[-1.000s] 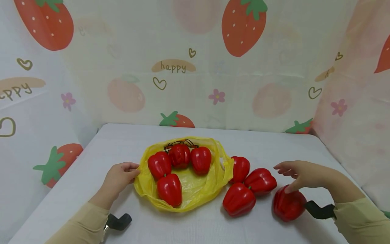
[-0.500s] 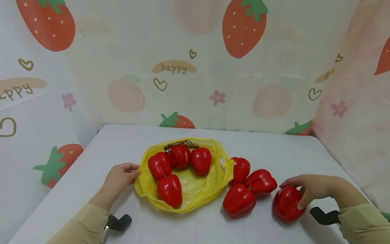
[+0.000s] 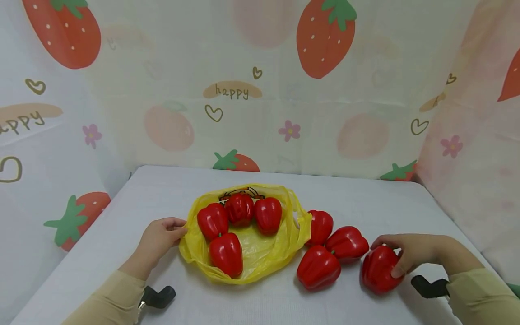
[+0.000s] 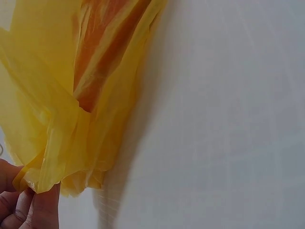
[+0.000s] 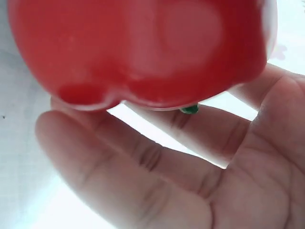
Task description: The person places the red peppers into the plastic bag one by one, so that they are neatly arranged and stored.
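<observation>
— Left hand [image 3: 160, 238], right hand [image 3: 418, 252]: status?

— On the white-covered desk [image 3: 219, 309], the left hand pinches the rim of a yellow plastic bag [image 3: 288, 250]. The right hand is clamped around a glossy red bell pepper [image 3: 379, 270] with a green stem [image 5: 189, 109], right of the bag.

— Progress?

— Judged by count, half done: four similar peppers [image 3: 225, 255] lie inside; outside are three loose peppers [image 3: 318, 268] near the bag, plus the gripped one.
</observation>
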{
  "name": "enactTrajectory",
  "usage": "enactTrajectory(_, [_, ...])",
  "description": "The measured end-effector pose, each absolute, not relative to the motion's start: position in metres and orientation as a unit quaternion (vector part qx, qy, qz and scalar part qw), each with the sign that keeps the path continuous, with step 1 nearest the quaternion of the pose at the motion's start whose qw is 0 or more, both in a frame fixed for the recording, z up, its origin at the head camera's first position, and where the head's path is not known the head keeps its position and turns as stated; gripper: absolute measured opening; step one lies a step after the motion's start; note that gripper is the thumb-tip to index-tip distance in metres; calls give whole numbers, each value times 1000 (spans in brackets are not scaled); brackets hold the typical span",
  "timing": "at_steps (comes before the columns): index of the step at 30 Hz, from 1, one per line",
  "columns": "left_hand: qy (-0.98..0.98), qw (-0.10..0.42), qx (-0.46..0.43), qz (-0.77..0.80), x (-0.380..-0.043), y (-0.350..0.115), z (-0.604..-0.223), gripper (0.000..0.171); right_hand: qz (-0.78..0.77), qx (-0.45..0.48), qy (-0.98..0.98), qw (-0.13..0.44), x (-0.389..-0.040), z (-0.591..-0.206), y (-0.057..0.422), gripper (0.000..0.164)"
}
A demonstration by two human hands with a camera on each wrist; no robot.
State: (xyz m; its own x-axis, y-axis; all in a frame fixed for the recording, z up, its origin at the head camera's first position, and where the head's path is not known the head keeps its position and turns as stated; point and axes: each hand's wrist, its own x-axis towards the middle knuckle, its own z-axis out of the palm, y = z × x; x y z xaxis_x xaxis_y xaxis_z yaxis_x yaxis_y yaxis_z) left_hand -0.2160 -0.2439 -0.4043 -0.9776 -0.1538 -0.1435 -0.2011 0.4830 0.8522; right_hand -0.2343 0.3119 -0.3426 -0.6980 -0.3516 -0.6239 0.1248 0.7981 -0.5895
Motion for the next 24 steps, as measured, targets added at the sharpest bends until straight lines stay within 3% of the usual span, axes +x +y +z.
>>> enactTrajectory(24, [863, 32, -108, 492, -215, -242, -400, 31, -283, -130, 906, 287, -254, -345, 321, 50])
